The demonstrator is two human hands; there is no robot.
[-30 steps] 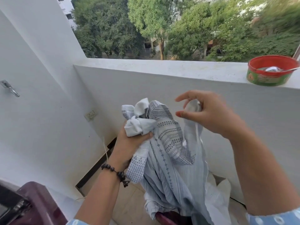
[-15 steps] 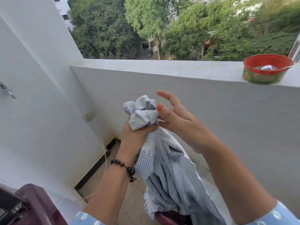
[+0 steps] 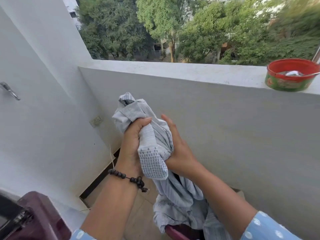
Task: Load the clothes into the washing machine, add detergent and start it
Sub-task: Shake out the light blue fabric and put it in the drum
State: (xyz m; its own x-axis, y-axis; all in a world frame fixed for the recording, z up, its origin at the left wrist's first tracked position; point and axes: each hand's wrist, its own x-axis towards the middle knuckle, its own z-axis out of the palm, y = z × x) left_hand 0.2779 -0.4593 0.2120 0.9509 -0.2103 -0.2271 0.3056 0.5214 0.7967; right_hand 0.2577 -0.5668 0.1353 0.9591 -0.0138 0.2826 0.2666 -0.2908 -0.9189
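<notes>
Together, left hand and right hand grip the bunched grey garment, fingers curled tight.

Pale grey-blue garment, dash-print panels; red-rimmed green tub; maroon machine; dark-bead bracelet.

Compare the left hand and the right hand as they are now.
The left hand wears a dark bead bracelet at its wrist; the right hand wears none. The left hand's thumb wraps over the front of the grey cloth; the right hand cups it from the far side, thumb raised. Both grip the same bunched cloth.
</notes>
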